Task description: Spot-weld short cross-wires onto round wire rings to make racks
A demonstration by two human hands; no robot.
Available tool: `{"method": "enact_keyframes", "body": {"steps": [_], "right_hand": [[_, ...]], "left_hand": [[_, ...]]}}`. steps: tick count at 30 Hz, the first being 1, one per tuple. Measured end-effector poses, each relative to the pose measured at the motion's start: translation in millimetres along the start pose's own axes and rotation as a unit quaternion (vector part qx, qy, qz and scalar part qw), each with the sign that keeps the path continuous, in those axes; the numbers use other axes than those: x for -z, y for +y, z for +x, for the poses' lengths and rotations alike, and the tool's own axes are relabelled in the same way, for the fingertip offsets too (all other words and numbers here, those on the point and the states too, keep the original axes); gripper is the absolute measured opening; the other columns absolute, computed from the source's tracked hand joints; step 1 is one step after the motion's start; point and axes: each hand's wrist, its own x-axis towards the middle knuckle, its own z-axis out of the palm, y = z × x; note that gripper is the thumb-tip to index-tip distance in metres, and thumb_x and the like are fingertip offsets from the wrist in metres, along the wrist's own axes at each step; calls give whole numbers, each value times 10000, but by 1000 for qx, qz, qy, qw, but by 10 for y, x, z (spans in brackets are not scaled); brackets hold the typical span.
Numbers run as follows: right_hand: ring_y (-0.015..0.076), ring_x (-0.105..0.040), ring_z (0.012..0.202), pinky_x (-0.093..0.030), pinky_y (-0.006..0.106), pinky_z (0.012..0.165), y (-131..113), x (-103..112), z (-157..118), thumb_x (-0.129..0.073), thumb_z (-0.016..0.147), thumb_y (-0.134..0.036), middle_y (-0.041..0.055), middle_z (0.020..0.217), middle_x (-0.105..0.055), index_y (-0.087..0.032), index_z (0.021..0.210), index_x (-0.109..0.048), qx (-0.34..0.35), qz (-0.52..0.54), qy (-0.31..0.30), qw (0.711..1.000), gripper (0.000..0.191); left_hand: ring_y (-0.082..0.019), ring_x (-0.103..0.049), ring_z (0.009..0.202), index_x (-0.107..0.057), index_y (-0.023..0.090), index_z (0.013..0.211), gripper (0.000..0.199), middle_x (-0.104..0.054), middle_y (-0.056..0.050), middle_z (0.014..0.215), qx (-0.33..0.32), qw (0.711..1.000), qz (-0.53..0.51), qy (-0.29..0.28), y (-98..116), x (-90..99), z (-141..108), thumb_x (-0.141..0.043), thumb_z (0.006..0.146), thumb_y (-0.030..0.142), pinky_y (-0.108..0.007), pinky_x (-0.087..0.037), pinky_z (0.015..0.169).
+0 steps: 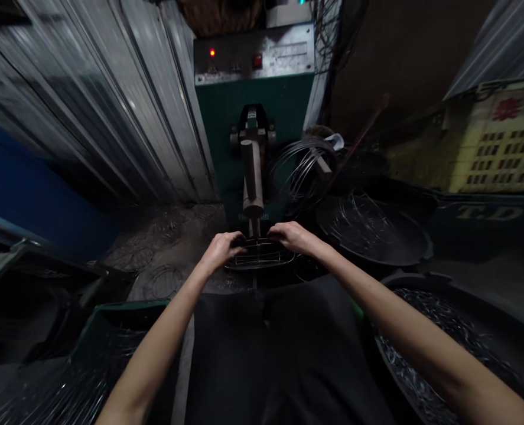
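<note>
A wire rack [262, 260] with an oval outline and several cross wires lies between my hands, under the welding machine's electrode arm [253, 177]. My left hand [223, 251] has its fingers closed on the rack's left side. On the opposite side, my right hand [290, 235] pinches the rack's far right edge. The fingertips of both hands are dark and partly lost in shadow. Just beyond the hands rises the green machine [217, 118], its lower electrode almost touching the rack; whether they meet I cannot tell.
On the right are a black basin [415, 251] holding loose wire and another basin [474, 307] full of small metal pieces. Coiled wire [308, 159] hangs beside the machine. A green crate [124, 307] with wire rods stands at lower left. A yellow crate [474, 136] is at far right.
</note>
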Motion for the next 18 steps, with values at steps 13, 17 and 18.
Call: {"method": "enact_keyframes", "body": {"steps": [13,17,18], "right_hand": [[128,-554,712,-378,217,655,5,-57,-34,-497,839,-168,38,797,-625,-173,878,-659,11,2,20,1000,166],[130,-557,726,-381,220,666,33,-57,-17,-496,830,-142,41,810,-626,-169,889,-657,13,1,37,999,173],[130,-555,726,-380,219,665,44,-57,2,-497,829,-141,43,810,-626,-167,885,-657,12,-4,38,999,171]], "left_hand": [[-180,-636,864,-647,179,943,215,-702,-35,907,-1,1000,-15,-8,-10,38,-25,-655,732,219,-244,-457,752],[-169,-641,828,-650,175,940,205,-703,-37,887,-12,1000,-14,-1,-3,52,8,-651,737,208,-235,-457,735],[-169,-641,831,-650,176,940,206,-703,-38,892,-13,1000,-13,1,-10,50,28,-651,737,205,-234,-457,738]]}}
